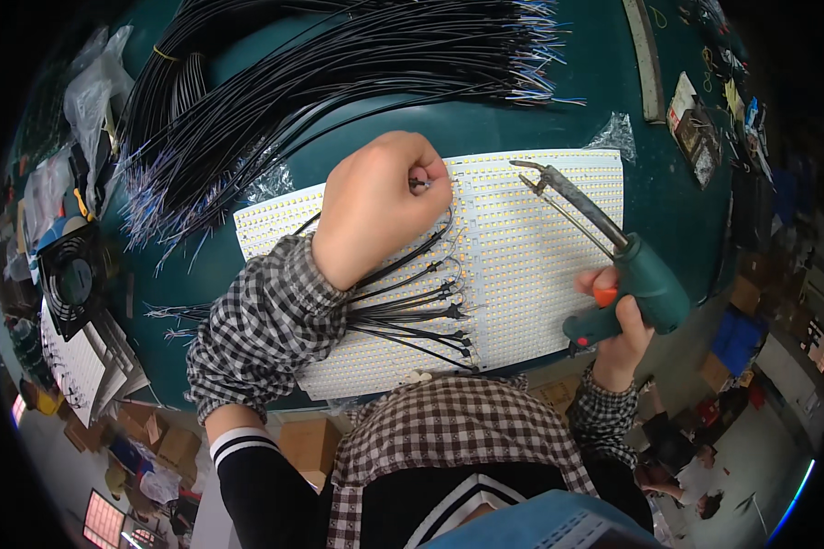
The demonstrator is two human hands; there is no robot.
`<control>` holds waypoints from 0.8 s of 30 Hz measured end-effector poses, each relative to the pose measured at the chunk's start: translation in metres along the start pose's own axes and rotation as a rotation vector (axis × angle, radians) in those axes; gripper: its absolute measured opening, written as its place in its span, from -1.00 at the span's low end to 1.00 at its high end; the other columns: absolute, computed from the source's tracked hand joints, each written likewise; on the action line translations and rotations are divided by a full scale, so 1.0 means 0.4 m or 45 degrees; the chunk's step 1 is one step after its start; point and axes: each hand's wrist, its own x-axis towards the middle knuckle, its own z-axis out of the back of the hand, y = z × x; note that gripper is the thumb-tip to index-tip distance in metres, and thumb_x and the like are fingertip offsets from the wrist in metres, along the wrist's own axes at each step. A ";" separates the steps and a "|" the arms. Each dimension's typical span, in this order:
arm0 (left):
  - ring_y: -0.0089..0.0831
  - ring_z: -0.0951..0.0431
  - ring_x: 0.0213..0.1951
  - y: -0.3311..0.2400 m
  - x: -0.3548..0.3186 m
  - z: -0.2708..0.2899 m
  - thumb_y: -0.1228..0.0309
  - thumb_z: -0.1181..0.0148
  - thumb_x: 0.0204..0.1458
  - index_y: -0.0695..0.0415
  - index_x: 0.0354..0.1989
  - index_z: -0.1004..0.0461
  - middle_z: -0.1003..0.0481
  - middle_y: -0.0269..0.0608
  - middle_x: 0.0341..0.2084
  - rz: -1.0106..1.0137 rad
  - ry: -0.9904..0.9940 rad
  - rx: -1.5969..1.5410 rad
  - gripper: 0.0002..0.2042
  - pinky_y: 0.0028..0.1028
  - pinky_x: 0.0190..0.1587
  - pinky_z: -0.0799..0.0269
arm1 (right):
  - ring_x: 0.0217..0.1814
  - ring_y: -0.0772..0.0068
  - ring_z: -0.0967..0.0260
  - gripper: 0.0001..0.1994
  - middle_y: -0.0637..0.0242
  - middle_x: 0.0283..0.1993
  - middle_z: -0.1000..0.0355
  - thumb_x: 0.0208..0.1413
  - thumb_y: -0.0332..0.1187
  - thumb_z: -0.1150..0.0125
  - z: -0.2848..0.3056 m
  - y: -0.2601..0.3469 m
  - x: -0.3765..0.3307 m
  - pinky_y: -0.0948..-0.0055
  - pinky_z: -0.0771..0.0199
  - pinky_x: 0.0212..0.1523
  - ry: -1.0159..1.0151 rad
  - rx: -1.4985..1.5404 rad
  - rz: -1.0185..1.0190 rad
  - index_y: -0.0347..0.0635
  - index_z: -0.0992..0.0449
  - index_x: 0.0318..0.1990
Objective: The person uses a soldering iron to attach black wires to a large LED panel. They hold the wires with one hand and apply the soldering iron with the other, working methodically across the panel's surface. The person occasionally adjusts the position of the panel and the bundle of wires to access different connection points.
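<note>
While the left hand (pixel 375 206) pinches over a white LED-dotted panel (pixel 549 284), the right hand (pixel 626 348) holds a green pistol-shaped soldering gun (pixel 657 291) near it.
The left hand's fingers are curled tight on a small dark piece (pixel 419 184) — probably a wire end, though mostly hidden — and the right wraps the handle with a finger by the orange trigger (pixel 604 296); the panel lies on the green table (pixel 568 123) in front of the person, with several thin black cables (pixel 454 312) reaching its middle seam. Soldering leads to the panel seems the step in hand; the next move calls for a steady pinch and an exact touch of the tip. Print on the small box (pixel 687 110) at right and the white papers (pixel 87 371) at left is too small to read.
</note>
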 end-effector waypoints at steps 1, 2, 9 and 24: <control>-0.48 -0.52 -0.46 -0.001 -0.004 -0.002 0.43 -0.30 -0.08 0.23 -0.43 -0.56 -0.53 -0.22 -0.51 -0.033 -0.011 0.041 -0.87 -0.50 -0.40 -0.40 | -0.12 0.04 -0.52 -0.62 0.10 -0.17 -0.51 0.13 -0.32 -0.23 -0.004 0.001 -0.001 0.07 -0.57 -0.03 0.012 -0.010 -0.004 -0.45 -0.46 0.00; -0.47 -0.51 -0.46 -0.001 -0.007 -0.004 0.43 -0.30 -0.09 0.23 -0.43 -0.56 -0.53 -0.22 -0.51 -0.066 -0.021 0.082 -0.87 -0.50 -0.40 -0.40 | -0.12 0.05 -0.53 -0.62 0.09 -0.17 -0.51 0.13 -0.32 -0.23 -0.006 0.002 -0.005 0.11 -0.59 -0.06 -0.001 -0.021 -0.021 -0.45 -0.46 0.00; -0.24 -0.55 -0.48 -0.007 -0.001 -0.004 0.45 -0.28 -0.13 0.19 -0.52 -0.52 -0.53 -0.14 -0.51 -0.044 -0.053 0.018 -0.91 -0.33 -0.40 -0.46 | -0.17 0.11 -0.55 -0.58 0.07 -0.17 -0.49 0.17 -0.28 -0.20 -0.027 0.019 -0.023 0.34 -0.66 -0.31 -0.079 -0.192 -0.079 -0.48 -0.44 0.04; -0.29 -0.52 -0.52 0.001 -0.007 -0.012 0.47 -0.28 -0.16 0.16 -0.53 -0.49 -0.49 -0.20 -0.53 -0.081 -0.120 0.022 -0.92 -0.36 -0.43 -0.43 | -0.13 0.15 -0.56 -0.51 0.03 -0.11 -0.52 0.10 -0.36 -0.30 -0.075 0.047 -0.020 0.36 -0.63 -0.25 0.048 -0.379 -0.117 -0.49 -0.37 0.12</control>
